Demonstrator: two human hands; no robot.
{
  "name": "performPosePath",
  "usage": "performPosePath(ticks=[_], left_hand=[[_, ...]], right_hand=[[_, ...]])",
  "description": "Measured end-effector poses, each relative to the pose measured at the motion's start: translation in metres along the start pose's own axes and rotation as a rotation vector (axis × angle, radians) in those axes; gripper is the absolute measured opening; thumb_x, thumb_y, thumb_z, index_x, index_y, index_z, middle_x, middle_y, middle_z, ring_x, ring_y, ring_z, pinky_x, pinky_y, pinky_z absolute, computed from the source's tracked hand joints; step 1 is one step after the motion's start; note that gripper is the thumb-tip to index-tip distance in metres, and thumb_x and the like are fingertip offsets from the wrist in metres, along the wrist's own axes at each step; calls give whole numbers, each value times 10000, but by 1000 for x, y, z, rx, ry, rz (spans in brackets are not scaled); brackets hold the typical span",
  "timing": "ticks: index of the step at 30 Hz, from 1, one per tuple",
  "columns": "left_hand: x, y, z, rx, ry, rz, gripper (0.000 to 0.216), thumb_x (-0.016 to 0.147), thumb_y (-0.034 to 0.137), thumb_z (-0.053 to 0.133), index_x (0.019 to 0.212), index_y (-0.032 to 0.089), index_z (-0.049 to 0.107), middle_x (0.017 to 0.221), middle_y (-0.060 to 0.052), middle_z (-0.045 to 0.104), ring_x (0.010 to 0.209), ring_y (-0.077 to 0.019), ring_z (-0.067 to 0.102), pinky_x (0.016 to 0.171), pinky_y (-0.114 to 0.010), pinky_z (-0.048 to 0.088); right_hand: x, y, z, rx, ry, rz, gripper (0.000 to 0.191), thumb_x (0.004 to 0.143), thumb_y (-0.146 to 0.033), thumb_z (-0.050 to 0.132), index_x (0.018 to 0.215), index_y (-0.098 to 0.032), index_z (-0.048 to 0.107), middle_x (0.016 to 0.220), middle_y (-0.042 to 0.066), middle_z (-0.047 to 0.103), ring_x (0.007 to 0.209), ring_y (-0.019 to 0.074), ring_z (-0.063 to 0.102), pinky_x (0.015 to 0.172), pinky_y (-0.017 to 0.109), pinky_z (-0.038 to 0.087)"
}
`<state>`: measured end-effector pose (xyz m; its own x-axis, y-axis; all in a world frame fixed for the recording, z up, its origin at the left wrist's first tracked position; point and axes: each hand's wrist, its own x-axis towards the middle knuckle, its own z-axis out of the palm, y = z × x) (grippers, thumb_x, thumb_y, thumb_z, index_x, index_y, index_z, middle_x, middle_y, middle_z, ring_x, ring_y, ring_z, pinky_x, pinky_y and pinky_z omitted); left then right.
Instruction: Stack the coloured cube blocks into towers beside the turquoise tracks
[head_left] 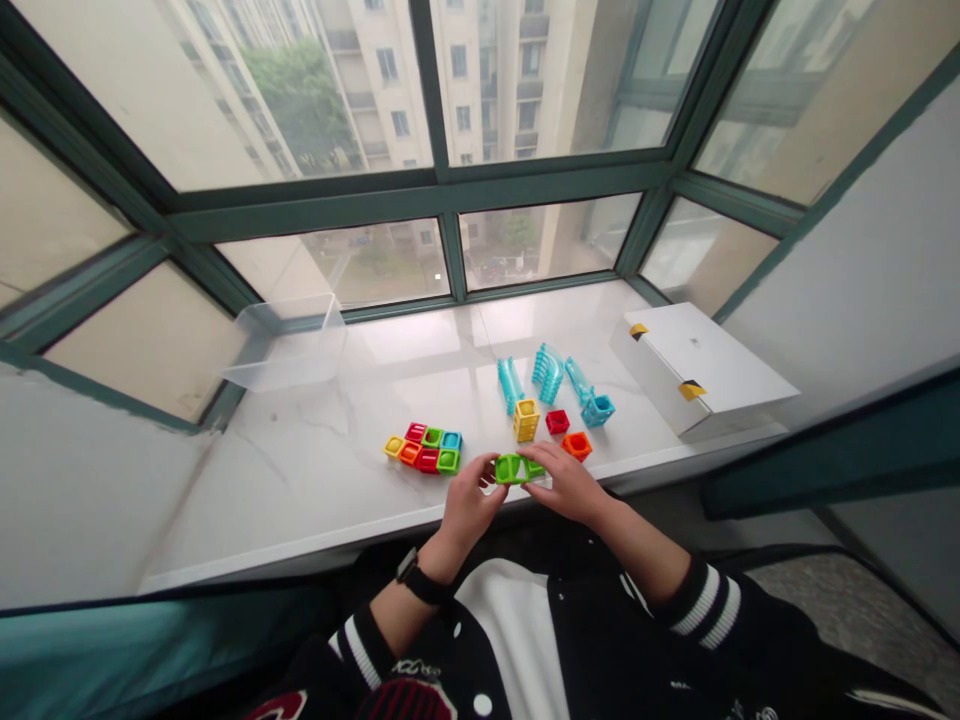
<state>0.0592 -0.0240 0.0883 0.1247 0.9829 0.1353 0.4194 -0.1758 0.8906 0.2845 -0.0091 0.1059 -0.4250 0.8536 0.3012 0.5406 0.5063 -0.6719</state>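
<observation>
The left hand (469,505) and the right hand (566,482) are brought together in front of the body, with the fingers curled rather than spread, and a green plastic building piece (517,468) is pinched between them. Its left end is gripped by the left fingers, and its right end is partly covered by the right fingers. The piece is held just above the front edge of a white marble windowsill (322,480); whether it touches the sill cannot be told. Its long axis lies left to right, roughly parallel to that edge, and a square opening in it is turned upward.

Just beyond the hands, a yellow stacked block (526,420), a red square block (557,422) and an orange square block (577,446) are set on the sill. Further from the hands are three blue ribbed chute pieces (549,373) and a blue square block (598,410). Left of the left hand, a multicoloured group of joined square blocks (424,448) lies flat. Right of the right hand and further back, a white box (697,365) with yellow-and-black tape is placed, while a clear plastic sheet (289,345) stands far to the left. A black watch (411,577) is worn on the left wrist.
</observation>
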Motion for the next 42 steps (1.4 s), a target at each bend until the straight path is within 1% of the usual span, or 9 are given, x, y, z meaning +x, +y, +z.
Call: performPosePath(ticks=[3,6,8,11,14,20,28,34,42], left_hand=[[9,-4,10,8,-40,40,402,873,288,719,1266,230,650,996,-41,737,850,-186,680,795,-341,568],[15,-19,22,-17,-92,41,617,845,306,781,1413,239,551,1108,-50,713,898,-188,674,837,-359,578],[17,-36,30,3,-115,33,702,809,309,822,1440,241,520,1192,-66,687,929,-196,670,851,-377,583],[19,-63,40,81,-157,30,579,813,298,817,1340,235,586,1256,-83,666,957,-207,669,870,-398,582],[24,-79,51,147,-164,17,552,808,299,827,1308,218,606,1260,-97,673,978,-224,676,909,-420,573],[36,-74,71,299,-152,104,597,763,294,874,1304,233,628,1267,-105,701,1171,-311,642,1034,-482,504],[34,-76,77,333,-127,108,545,802,246,825,1315,251,641,1246,-75,738,1133,-283,635,985,-434,478],[34,-78,77,355,-130,121,485,815,278,829,1271,253,666,1211,-80,746,1124,-284,636,973,-430,471],[33,-83,80,367,-109,155,500,795,265,857,1254,270,656,1188,-49,753,1109,-278,638,951,-425,477]], right_hand=[[-1,4,-9,-21,13,26,473,896,-253,755,1355,-266,644,1262,107,688,1189,290,661,1063,491,553],[-3,12,-22,-72,43,49,452,886,-244,763,1326,-263,661,1262,107,692,1197,306,649,1071,518,537],[-5,19,-31,-114,70,60,447,885,-246,761,1322,-266,669,1260,109,695,1197,315,645,1069,530,532],[-10,28,-43,-163,97,71,445,887,-269,761,1324,-272,677,1240,108,704,1183,322,646,1055,533,535],[-16,33,-49,-183,110,88,442,893,-280,755,1327,-262,673,1235,111,708,1171,322,647,1044,531,537],[-21,36,-53,-177,93,102,437,922,-289,732,1350,-250,648,1243,122,712,1165,321,651,1039,534,528],[-16,43,-48,-277,36,93,429,889,-266,781,1307,-265,688,1234,103,739,1150,327,636,1000,523,494],[-3,48,-36,-355,-41,86,437,824,-237,856,1239,-275,723,1203,98,738,1139,329,617,1007,509,456],[13,43,-30,-465,-220,117,399,880,-271,798,1263,-233,695,1258,105,712,1206,310,578,1034,452,396]])
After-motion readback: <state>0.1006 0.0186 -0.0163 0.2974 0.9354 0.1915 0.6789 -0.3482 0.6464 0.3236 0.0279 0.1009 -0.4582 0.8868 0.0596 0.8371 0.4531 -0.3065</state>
